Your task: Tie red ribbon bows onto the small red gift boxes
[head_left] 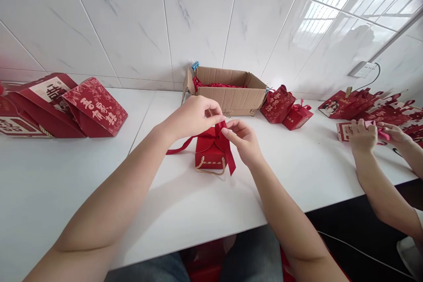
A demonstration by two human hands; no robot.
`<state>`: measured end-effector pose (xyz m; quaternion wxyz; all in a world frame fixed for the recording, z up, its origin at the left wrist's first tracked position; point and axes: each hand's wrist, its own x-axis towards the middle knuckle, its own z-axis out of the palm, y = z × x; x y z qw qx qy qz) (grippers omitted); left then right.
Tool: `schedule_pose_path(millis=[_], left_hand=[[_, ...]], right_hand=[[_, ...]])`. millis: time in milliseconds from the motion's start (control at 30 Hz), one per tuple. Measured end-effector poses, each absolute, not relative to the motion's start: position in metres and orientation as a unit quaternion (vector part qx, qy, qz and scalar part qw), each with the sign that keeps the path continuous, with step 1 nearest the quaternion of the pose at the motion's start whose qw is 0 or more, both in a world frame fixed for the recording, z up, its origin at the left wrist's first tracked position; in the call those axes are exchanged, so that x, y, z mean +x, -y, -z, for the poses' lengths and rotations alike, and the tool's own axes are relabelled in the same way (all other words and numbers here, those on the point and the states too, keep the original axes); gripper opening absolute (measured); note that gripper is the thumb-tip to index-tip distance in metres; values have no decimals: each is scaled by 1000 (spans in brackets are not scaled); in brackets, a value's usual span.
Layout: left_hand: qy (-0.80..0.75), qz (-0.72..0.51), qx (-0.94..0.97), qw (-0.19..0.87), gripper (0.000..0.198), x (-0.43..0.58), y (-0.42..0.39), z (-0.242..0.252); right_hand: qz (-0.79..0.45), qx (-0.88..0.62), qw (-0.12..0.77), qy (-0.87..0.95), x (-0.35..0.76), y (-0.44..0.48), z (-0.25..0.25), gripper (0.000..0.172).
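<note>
A small red gift box (209,158) with gold lettering and a gold rope handle (211,172) stands on the white table in front of me. Across its top runs a red ribbon (228,152), with one loose end trailing left and another hanging down the right side. My left hand (201,112) pinches the ribbon above the box from the upper left. At the right of the same loop, my right hand (243,139) closes thumb and fingers on the ribbon. The fingertips hide part of the loop.
An open cardboard box (228,97) holding red ribbons stands by the wall. Red gift boxes (95,110) sit at left, and smaller ones (297,116) right of the cardboard. At far right a co-worker's hands (363,134) handle another box.
</note>
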<state>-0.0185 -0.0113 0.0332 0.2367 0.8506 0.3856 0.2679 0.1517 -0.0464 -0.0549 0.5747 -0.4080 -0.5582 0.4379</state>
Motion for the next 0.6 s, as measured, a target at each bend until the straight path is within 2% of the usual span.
schedule_pose_path(millis=[267, 600], left_hand=[[-379, -272, 855, 226, 14, -19, 10, -31], [-381, -307, 848, 203, 12, -17, 4, -26]], right_hand=[[-408, -452, 552, 570, 145, 44, 62, 31], [-438, -424, 593, 526, 141, 47, 64, 37]])
